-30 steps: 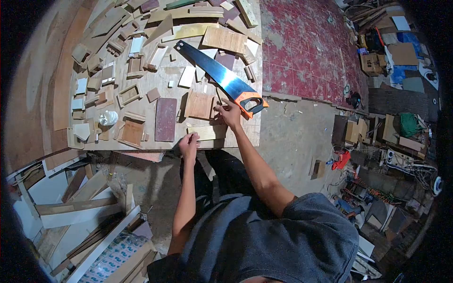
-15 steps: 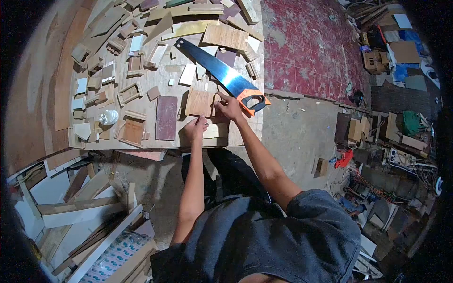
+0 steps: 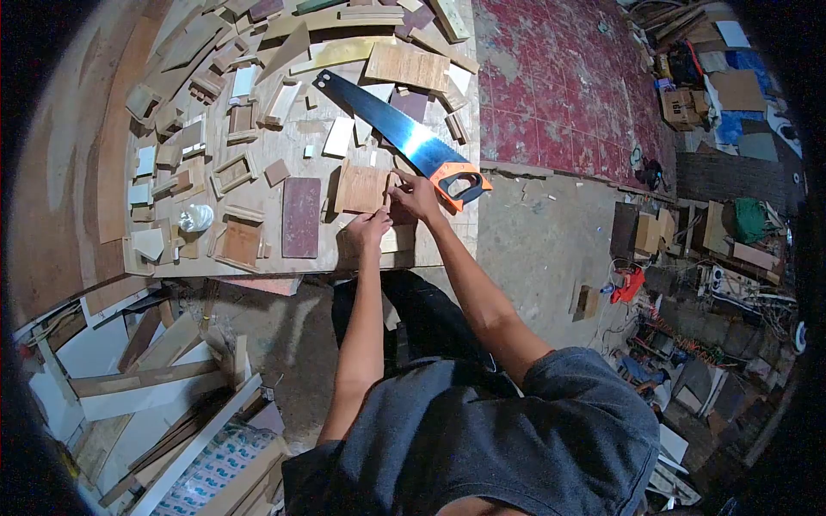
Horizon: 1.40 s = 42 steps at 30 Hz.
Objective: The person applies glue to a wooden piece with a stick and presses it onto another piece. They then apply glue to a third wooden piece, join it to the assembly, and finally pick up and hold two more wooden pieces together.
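Observation:
A small square wooden panel [image 3: 361,188] lies on the workbench in front of me. Along its right edge runs a thin wooden strip [image 3: 389,191]. My right hand [image 3: 416,197] pinches this strip near its upper part, thumb and fingers closed. My left hand [image 3: 370,229] is closed at the panel's lower right corner, its fingertips at the strip's lower end. Just beyond my right hand lies a hand saw [image 3: 391,127] with an orange and black handle. A dark reddish board [image 3: 301,217] rests left of the panel.
Small wooden frames [image 3: 234,173] and offcuts cover the bench's left side, near a clear plastic-like lump [image 3: 196,218]. A larger wooden board [image 3: 408,66] lies behind the saw. Scrap boards [image 3: 155,378] are heaped on the floor at left. The bench's right edge borders concrete floor [image 3: 533,249].
My left hand has shifted right along the panel's lower edge to the strip's lower end. My right hand stays at the strip. The whole view has moved slightly.

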Tool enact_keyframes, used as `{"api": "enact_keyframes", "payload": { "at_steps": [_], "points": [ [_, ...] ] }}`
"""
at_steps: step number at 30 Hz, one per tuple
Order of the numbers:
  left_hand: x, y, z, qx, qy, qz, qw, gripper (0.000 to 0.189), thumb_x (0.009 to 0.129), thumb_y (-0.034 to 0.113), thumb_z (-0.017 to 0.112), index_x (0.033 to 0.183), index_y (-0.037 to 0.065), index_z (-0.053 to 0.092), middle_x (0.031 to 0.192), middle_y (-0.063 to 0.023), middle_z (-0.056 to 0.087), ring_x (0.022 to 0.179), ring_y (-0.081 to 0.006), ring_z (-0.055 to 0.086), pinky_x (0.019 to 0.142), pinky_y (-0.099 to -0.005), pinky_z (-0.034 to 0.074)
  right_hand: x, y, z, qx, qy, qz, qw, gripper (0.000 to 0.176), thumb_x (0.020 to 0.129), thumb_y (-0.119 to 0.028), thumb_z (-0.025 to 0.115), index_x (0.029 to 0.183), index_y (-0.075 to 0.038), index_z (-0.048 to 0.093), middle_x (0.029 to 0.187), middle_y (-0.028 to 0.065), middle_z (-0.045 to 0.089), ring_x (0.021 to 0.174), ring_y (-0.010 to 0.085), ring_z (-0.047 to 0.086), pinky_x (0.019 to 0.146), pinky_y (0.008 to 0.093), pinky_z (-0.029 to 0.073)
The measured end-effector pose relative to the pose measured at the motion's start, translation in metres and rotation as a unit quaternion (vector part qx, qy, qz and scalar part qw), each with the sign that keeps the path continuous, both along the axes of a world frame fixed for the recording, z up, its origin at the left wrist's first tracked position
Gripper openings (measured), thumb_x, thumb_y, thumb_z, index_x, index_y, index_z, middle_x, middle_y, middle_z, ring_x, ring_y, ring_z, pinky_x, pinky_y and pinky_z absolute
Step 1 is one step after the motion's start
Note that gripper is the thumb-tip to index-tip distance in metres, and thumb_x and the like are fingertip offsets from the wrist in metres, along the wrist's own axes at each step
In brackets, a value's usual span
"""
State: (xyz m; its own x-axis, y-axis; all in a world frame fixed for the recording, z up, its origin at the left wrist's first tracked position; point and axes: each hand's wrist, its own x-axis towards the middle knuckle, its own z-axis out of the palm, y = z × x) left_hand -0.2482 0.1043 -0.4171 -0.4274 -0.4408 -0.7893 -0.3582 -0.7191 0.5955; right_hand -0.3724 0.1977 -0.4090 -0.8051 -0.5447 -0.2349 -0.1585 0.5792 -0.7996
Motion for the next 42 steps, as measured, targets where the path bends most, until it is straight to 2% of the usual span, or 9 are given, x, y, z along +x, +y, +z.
{"api": "enact_keyframes", "payload": {
  "at_steps": [5,12,15,18,21,26,30,35,42],
  "points": [
    [0.0,0.001,-0.005,0.002,0.002,0.009,1.0,0.025,0.08,0.012,0.077,0.088,-0.007,0.062,0.083,-0.0151,0.068,0.069,-0.021,0.069,0.063,-0.027,0.059,-0.001,-0.002,0.012,0.053,0.004,0.016,0.998,0.058,0.077,-0.034,0.074,0.127,-0.009,0.061,0.073,0.0172,0.067,0.07,0.0205,0.069,0.064,0.0336,0.051],
    [0.0,-0.001,-0.003,-0.005,-0.001,0.001,1.0,0.027,0.081,0.013,0.076,0.09,-0.008,0.062,0.084,-0.0161,0.068,0.07,-0.0216,0.069,0.064,-0.0267,0.059,-0.002,0.0,-0.002,0.024,-0.014,0.021,0.999,0.063,0.077,-0.032,0.074,0.132,-0.006,0.056,0.076,0.0162,0.07,0.07,0.0159,0.069,0.063,0.0308,0.051],
    [0.007,-0.004,0.005,0.025,-0.001,0.0,1.0,0.033,0.082,0.016,0.076,0.096,-0.01,0.062,0.087,-0.0174,0.068,0.073,-0.0227,0.069,0.067,-0.0272,0.059,0.005,0.0,-0.006,0.005,-0.083,-0.067,0.994,0.062,0.078,-0.026,0.075,0.13,0.002,0.055,0.082,0.0143,0.072,0.072,0.0138,0.068,0.065,0.0274,0.051],
    [0.014,-0.007,0.0,0.03,0.005,0.003,1.0,0.036,0.083,0.018,0.076,0.099,-0.011,0.062,0.09,-0.018,0.068,0.077,-0.0235,0.07,0.071,-0.0283,0.059,0.013,0.003,-0.024,-0.157,-0.142,-0.144,0.967,0.046,0.079,-0.02,0.077,0.115,0.006,0.062,0.09,0.0114,0.072,0.077,0.0134,0.068,0.068,0.027,0.054],
    [0.021,-0.009,-0.003,0.036,0.012,-0.008,0.999,0.037,0.083,0.018,0.075,0.104,-0.01,0.061,0.092,-0.0174,0.068,0.078,-0.024,0.07,0.072,-0.0287,0.059,0.017,0.005,-0.024,-0.082,-0.128,-0.131,0.98,0.043,0.079,-0.019,0.077,0.111,0.006,0.064,0.089,0.0116,0.071,0.078,0.0137,0.068,0.069,0.027,0.054],
    [0.051,-0.017,0.015,0.037,0.011,0.011,0.999,0.048,0.083,0.014,0.075,0.12,-0.007,0.053,0.092,-0.0158,0.068,0.078,-0.0248,0.07,0.071,-0.0293,0.058,0.018,0.003,-0.031,-0.107,-0.17,-0.158,0.967,0.041,0.077,-0.018,0.078,0.106,0.008,0.065,0.09,0.0112,0.071,0.078,0.0146,0.067,0.069,0.0264,0.053],
    [0.09,-0.024,0.022,0.02,-0.018,0.008,1.0,0.049,0.082,0.012,0.075,0.121,-0.007,0.052,0.101,-0.0152,0.067,0.083,-0.0236,0.069,0.075,-0.0301,0.057,0.016,0.002,-0.031,-0.119,-0.214,-0.166,0.955,0.034,0.076,-0.015,0.078,0.099,0.007,0.068,0.084,0.0087,0.071,0.073,0.0122,0.066,0.067,0.0259,0.052],
    [0.135,-0.024,0.016,0.024,-0.048,0.042,0.998,0.048,0.081,0.009,0.073,0.122,-0.007,0.052,0.099,-0.0126,0.069,0.079,-0.0215,0.069,0.071,-0.0283,0.055,0.018,0.001,-0.032,-0.132,-0.222,-0.169,0.951,0.025,0.075,-0.013,0.077,0.091,0.005,0.072,0.079,0.0069,0.071,0.068,0.0104,0.065,0.063,0.0253,0.051],
    [0.157,-0.016,0.024,0.022,-0.054,0.043,0.997,0.044,0.081,0.007,0.073,0.12,-0.005,0.056,0.102,-0.0112,0.07,0.08,-0.0208,0.069,0.071,-0.0281,0.054,0.017,0.001,-0.031,-0.103,-0.171,-0.134,0.971,0.022,0.084,-0.017,0.073,0.093,0.003,0.072,0.08,0.0051,0.071,0.066,0.0103,0.064,0.06,0.0252,0.052]
  ]
}}
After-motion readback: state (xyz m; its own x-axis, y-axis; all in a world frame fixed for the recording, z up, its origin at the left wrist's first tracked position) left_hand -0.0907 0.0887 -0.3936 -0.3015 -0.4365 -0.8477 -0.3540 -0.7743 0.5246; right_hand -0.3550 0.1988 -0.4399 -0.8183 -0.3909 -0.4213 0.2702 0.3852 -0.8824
